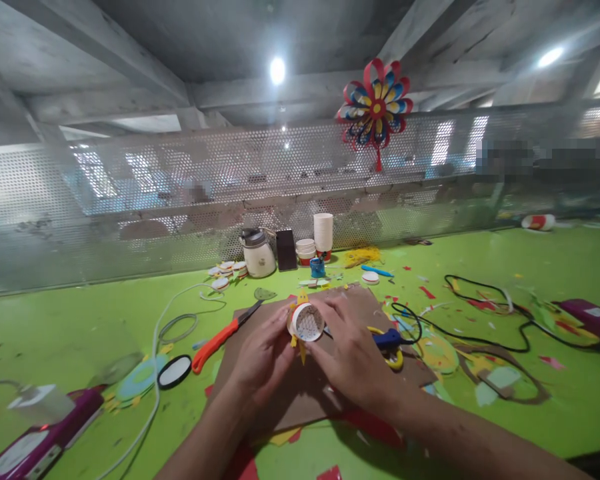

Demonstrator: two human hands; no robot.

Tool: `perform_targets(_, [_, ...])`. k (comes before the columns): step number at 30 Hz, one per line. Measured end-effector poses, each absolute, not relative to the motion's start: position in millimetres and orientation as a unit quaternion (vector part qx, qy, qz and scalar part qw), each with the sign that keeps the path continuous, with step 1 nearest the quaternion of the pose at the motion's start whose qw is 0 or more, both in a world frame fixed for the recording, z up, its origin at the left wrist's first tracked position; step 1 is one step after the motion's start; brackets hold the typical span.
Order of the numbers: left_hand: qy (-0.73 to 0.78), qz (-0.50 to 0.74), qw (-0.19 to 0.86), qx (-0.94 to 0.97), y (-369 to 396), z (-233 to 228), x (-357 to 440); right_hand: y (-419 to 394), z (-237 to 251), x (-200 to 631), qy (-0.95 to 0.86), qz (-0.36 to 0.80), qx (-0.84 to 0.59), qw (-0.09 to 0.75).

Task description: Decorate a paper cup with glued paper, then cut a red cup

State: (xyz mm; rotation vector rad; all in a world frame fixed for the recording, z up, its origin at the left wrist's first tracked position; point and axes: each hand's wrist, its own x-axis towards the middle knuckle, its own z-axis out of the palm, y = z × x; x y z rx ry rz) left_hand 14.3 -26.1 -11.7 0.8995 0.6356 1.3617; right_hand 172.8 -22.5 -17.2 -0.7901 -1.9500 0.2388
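Both my hands hold a small cut paper cup (309, 322) above a brown cardboard sheet (290, 400). Its round opening faces me, and yellow paper pieces stick out from its top and bottom. My left hand (265, 350) curls round the cup's left side, while the fingers of my right hand (353, 347) press on its right side and top. Just right of my right hand lies a blue tool (387, 339) with a black cord, over yellow loop handles (395, 363). An orange-handled knife (215, 347) rests at the cardboard's left edge.
Along the back stand a pitcher (259, 257), a dark phone (286, 250), stacked paper cups (323, 233) and a small blue pot (317, 268). Power strips (65, 427) and cables flank the green table (145, 320), with paper scraps scattered about. A paper flower (377, 108) hangs at the perforated screen.
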Motion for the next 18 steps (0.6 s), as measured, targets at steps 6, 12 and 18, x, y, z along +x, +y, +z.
perform_targets(6, [0.271,0.585,0.652,0.399,-26.9,-8.9,14.3,-22.7,-17.0,173.6,-0.804,0.099,-0.336,0.481])
perform_targets(12, [0.286,0.574,0.651,0.405,-27.9,-8.8,12.4,-22.6,-17.6,173.4,-0.801,0.097,-0.336,0.485])
perform_targets(18, [0.299,0.563,0.636,0.435,-29.9,-8.5,9.3,-22.5,-17.1,174.1,-0.801,0.1,-0.342,0.481])
